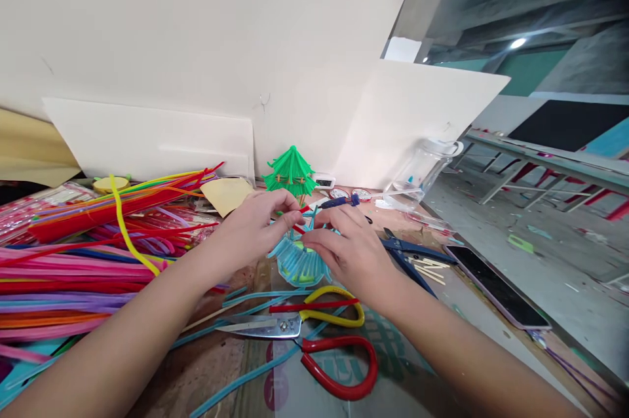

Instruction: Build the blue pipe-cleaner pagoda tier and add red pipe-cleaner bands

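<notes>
Over a light-blue fan-shaped piece of pipe cleaners (pixel 299 264), my left hand (pixel 258 228) pinches a short red pipe cleaner (pixel 299 230) between thumb and forefinger. My right hand (pixel 351 244) meets it from the other side, its fingers closed at the red piece; the exact grip is partly hidden by the fingertips. Just behind stands a small green pipe-cleaner roof (pixel 292 172) on thin posts. Scissors (pixel 287 325) with one yellow and one red handle lie in front, a red strip across the yellow loop. Loose light-blue pipe cleaners (pixel 246 379) lie beneath and around them.
Bundles of coloured pipe cleaners (pixel 63 280) cover the left side. On the right are dark-blue pliers (pixel 407 251), small wooden sticks (pixel 430 268), a phone (pixel 496 287) near the table edge and a clear plastic jug (pixel 422 172). White boards (pixel 206 44) stand behind.
</notes>
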The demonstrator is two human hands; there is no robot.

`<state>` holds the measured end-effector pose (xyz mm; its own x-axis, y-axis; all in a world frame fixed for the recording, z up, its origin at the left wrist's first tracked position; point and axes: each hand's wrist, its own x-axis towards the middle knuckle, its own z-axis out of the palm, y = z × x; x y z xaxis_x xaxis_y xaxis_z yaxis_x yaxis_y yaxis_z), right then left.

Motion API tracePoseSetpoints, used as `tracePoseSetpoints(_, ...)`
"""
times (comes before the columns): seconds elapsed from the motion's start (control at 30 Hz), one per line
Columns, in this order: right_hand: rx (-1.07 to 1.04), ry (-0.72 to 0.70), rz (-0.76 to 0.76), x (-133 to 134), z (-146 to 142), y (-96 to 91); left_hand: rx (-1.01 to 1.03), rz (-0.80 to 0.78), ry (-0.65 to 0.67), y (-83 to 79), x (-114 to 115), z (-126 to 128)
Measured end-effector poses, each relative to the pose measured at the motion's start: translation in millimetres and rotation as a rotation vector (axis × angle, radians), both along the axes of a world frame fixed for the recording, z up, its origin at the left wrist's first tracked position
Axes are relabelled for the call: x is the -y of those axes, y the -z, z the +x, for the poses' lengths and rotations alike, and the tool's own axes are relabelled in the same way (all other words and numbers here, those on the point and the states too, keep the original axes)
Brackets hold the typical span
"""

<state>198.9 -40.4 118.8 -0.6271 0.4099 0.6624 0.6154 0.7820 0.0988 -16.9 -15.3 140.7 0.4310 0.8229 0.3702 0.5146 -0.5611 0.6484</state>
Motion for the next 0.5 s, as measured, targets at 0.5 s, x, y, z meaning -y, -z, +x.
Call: tracePoseSetpoints(0.5,-0.134,-0.067,-0.023,6.8,1.8,2.0,-0.197,0.264,0.0,11.4,0.9,6.6)
